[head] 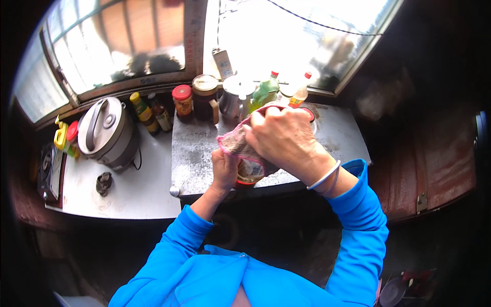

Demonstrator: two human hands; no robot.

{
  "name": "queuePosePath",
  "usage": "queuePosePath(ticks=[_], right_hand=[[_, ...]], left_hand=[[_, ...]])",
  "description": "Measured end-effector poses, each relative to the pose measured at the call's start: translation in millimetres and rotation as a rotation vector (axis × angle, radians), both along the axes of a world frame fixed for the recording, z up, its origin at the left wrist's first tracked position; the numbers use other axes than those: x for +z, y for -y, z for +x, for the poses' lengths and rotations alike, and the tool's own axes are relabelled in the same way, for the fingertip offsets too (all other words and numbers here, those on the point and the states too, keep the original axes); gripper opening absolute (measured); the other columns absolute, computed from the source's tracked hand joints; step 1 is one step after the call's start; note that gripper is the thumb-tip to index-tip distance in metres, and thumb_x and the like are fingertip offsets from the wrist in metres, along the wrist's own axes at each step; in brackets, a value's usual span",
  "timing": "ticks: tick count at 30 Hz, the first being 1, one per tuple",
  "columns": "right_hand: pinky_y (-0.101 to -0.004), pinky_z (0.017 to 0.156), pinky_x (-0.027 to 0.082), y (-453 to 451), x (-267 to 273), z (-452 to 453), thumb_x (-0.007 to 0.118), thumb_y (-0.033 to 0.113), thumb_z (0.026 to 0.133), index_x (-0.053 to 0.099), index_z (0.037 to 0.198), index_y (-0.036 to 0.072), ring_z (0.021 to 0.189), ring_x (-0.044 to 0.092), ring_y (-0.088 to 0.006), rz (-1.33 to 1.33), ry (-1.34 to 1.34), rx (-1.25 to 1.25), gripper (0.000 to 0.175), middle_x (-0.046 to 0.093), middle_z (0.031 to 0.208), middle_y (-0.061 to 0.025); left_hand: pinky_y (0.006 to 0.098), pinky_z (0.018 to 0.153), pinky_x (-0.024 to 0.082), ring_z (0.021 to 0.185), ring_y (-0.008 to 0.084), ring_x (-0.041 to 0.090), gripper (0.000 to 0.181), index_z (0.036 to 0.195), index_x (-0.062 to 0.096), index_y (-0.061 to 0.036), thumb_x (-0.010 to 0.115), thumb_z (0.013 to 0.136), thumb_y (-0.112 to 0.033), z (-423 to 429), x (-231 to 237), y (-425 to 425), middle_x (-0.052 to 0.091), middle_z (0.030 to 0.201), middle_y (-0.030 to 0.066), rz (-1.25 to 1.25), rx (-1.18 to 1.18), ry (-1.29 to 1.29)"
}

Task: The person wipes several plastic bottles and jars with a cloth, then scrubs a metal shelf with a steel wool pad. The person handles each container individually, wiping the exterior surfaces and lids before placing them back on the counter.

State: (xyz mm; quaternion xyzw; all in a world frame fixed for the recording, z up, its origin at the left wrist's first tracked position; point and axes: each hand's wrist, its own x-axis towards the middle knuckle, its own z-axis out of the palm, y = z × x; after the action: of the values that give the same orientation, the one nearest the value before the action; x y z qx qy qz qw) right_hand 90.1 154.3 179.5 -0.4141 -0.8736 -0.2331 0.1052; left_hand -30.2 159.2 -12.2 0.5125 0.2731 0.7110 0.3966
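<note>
In front of me, over the near edge of the metal-topped table (195,153), my left hand (225,169) grips the side of a jar (251,170) with a red rim at its lower end. A brownish cloth with pink edging (236,142) lies over the jar's upper part. My right hand (285,136) is closed on this cloth from above, with a white bangle on the wrist. The cloth and my hands hide much of the jar, so its contents cannot be told.
A rice cooker (107,132) and a crumpled dark rag (103,183) are on the white counter (142,192) at left. Sauce bottles (145,113), a red-lidded jar (182,101), a metal pitcher (232,101), a green bottle (266,92) and a red-capped bottle (300,92) stand below the windows.
</note>
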Motion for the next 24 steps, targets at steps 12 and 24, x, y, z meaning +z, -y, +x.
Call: queuePosePath(ticks=[12, 24], right_hand=[[-0.0309, 0.061, 0.048, -50.1, -71.8, 37.7, 0.056, 0.030, 0.100, 0.064, 0.084, 0.001, 0.066, 0.063, -0.0181, -0.246, -1.066, 0.497, 0.035, 0.063, 0.072, -0.0083], [-0.0382, 0.076, 0.053, 6.9, -225.4, 15.7, 0.055, 0.023, 0.101, 0.064, 0.103, 0.001, 0.089, 0.070, -0.0306, -0.009, -1.637, -0.147, 0.024, 0.070, 0.092, -0.0200]], left_hand=[[0.0230, 0.047, 0.032, 0.051, 0.0030, 0.043, 0.061, 0.071, 0.055, -0.0077, 0.041, 0.105, -0.056, 0.0, -3.7, -17.3, 0.049, 0.058, -0.0061, -0.005, 0.030, 0.010], [0.0252, 0.045, 0.026, 0.049, 0.0039, 0.036, 0.050, 0.069, 0.046, -0.0096, 0.037, 0.109, -0.038, 3.6, 6.3, -19.8, 0.041, 0.057, -0.0063, -0.031, 0.132, 0.022]])
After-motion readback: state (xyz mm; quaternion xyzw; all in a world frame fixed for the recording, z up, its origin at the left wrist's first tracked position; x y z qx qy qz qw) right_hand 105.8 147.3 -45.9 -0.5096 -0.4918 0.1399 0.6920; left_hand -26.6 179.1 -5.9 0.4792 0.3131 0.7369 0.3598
